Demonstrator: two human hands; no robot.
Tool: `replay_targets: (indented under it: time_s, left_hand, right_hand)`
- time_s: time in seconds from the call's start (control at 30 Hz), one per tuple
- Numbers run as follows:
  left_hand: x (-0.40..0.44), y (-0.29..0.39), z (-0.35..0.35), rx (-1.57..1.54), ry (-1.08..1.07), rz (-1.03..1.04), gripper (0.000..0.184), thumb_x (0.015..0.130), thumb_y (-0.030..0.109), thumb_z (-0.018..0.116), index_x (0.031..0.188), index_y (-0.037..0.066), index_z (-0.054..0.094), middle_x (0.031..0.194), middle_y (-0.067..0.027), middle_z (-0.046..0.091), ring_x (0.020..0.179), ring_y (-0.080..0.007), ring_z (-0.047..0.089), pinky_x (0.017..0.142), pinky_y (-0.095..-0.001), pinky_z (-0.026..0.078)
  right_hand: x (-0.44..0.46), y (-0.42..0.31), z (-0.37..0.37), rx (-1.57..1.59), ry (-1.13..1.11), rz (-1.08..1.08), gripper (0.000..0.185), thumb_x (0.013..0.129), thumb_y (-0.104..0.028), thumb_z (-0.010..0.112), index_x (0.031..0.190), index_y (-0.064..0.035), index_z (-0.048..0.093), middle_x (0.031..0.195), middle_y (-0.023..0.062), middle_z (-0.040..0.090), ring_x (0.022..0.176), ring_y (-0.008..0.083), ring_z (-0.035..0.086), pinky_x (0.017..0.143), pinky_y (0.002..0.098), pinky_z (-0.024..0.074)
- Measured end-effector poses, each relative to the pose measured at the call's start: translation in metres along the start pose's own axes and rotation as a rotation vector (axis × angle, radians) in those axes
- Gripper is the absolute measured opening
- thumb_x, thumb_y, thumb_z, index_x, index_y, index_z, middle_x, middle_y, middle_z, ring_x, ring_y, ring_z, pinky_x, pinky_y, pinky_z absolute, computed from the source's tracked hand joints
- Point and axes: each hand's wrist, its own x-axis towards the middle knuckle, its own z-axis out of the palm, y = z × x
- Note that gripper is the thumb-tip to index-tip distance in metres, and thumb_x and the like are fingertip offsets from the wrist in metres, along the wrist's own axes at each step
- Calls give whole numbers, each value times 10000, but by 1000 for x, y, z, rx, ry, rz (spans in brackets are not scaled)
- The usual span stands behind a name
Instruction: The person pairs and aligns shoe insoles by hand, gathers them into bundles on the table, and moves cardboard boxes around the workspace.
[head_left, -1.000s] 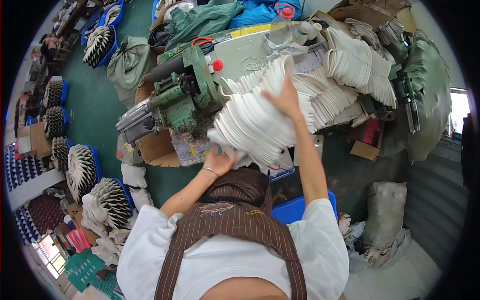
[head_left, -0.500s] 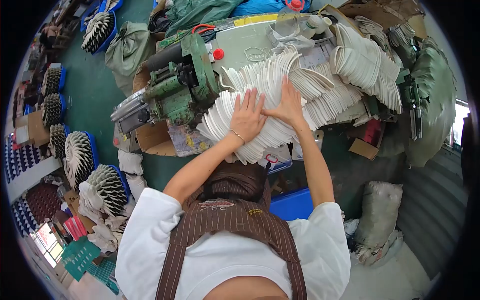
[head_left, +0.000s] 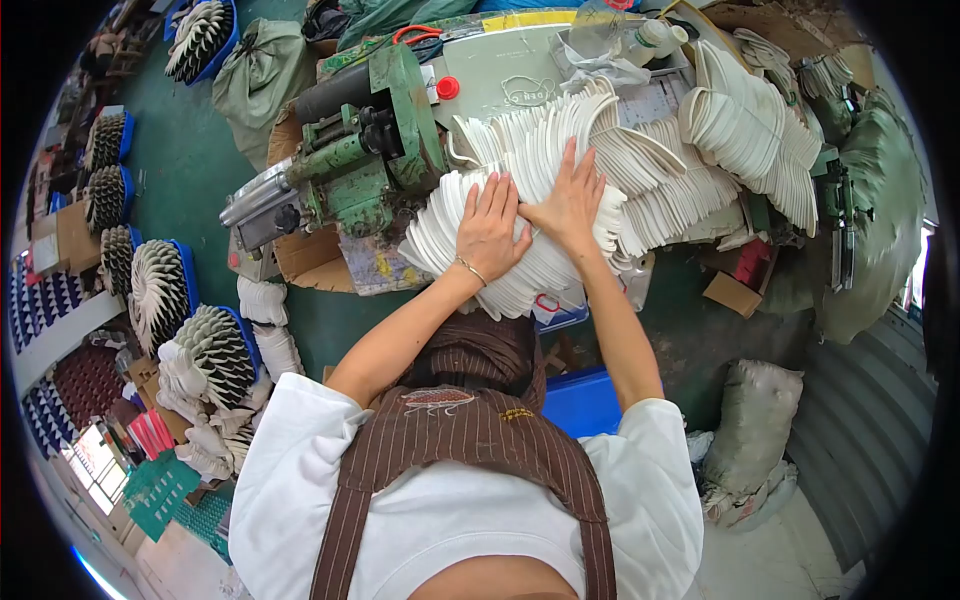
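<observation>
- In the head view, the left hand [head_left: 492,232] lies on the pile of white pieces [head_left: 530,272], with its fingers stretched and a little apart; it is closed around nothing.
- The right hand [head_left: 567,208] is also open, with fingers spread on the same pile; its thumb points towards the left hand, but whether they touch, one cannot tell.
- This pile is at the near edge of the table [head_left: 478,70], just beside the green machine [head_left: 405,125].
- The pieces under the hands lean together in one row, so their gathering seems mostly done; some edges are uneven, and that squaring seems left.
- Counted: two hands, one pile under them, one green machine close by, one loose red cap [head_left: 447,88], two white bottles [head_left: 655,40]; the single pieces overlap too much for counting.
</observation>
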Motion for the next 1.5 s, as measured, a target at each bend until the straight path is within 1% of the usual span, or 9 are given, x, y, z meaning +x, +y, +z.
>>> replay_targets:
  time_s: [0.27, 0.33, 0.4, 0.53, 0.63, 1.13, 1.23, 1.3, 1.5]
  left_hand:
    - [2, 2, 2, -19, 4, -29, 625, 774, 305, 535, 1249, -84, 423, 1311, -227, 414, 1278, -336, 334, 1059, -454, 227]
    - [3, -1, 3, -34, 8, -48, 581, 781, 307, 533, 1250, -27, 453, 1311, -220, 414, 1276, -342, 336, 1056, -470, 228]
    - [8, 2, 1, -29, 1, -48, 544, 785, 309, 533, 1239, 13, 480, 1308, -219, 416, 1277, -346, 333, 1054, -480, 226]
    - [12, 10, 6, -19, -11, 37, 447, 798, 312, 532, 1195, 109, 545, 1296, -201, 431, 1281, -339, 327, 1048, -495, 228]
    - [14, 15, 9, 24, -34, 81, 484, 799, 318, 541, 1223, 86, 513, 1304, -185, 426, 1285, -323, 320, 1055, -491, 218]
    - [-2, 1, -8, -58, 30, 295, 486, 810, 303, 574, 1231, 80, 476, 1317, -173, 414, 1298, -301, 310, 1096, -485, 175]
    - [-19, -3, -47, -782, -4, 51, 516, 873, 288, 526, 1323, 76, 386, 1348, -158, 386, 1292, -278, 322, 1090, -427, 196]
    - [-34, -11, -104, -1863, -176, -203, 600, 922, 343, 467, 1409, 81, 235, 1374, -142, 357, 1286, -254, 328, 1071, -384, 207]
    - [-91, -94, -236, -1325, -187, 167, 1181, 662, 627, 659, 1416, -33, 33, 1443, -201, 189, 1342, -293, 192, 1089, -398, 138]
  right_hand:
    - [20, -16, -28, 81, -107, 226, 1191, 529, -476, 770, 1423, -44, 113, 1378, 346, 190, 1287, 447, 240, 1074, 472, 163]
    - [20, 6, -17, 211, 451, 18, 1091, 578, -390, 770, 1401, -5, 167, 1389, 275, 248, 1273, 389, 302, 1067, 444, 216]
    - [23, -9, -45, 631, 761, 109, 954, 612, -252, 758, 1366, 26, 242, 1367, 210, 331, 1243, 341, 361, 1045, 439, 274]
    - [24, 50, -118, 1942, 272, 231, 763, 751, -460, 497, 1335, -1, 325, 1337, 216, 366, 1204, 380, 392, 985, 520, 341]
    - [-5, 55, -172, 1696, 672, 319, 883, 603, -441, 589, 1314, 29, 361, 1313, 227, 400, 1182, 352, 433, 959, 473, 382]
    - [-82, -76, -121, 1681, 215, 168, 909, 560, -413, 628, 1297, 54, 371, 1292, 221, 422, 1161, 334, 457, 951, 438, 392]
    - [-105, -97, -113, 1670, 161, 146, 915, 551, -408, 636, 1294, 59, 373, 1287, 219, 427, 1156, 330, 463, 950, 431, 393]
    - [-132, -122, -103, 1672, 128, 132, 919, 545, -404, 641, 1291, 62, 375, 1284, 218, 430, 1153, 327, 466, 949, 426, 395]
    - [-160, -216, -53, 1666, 80, 72, 931, 527, -392, 657, 1284, 73, 379, 1275, 216, 439, 1144, 320, 477, 946, 411, 399]
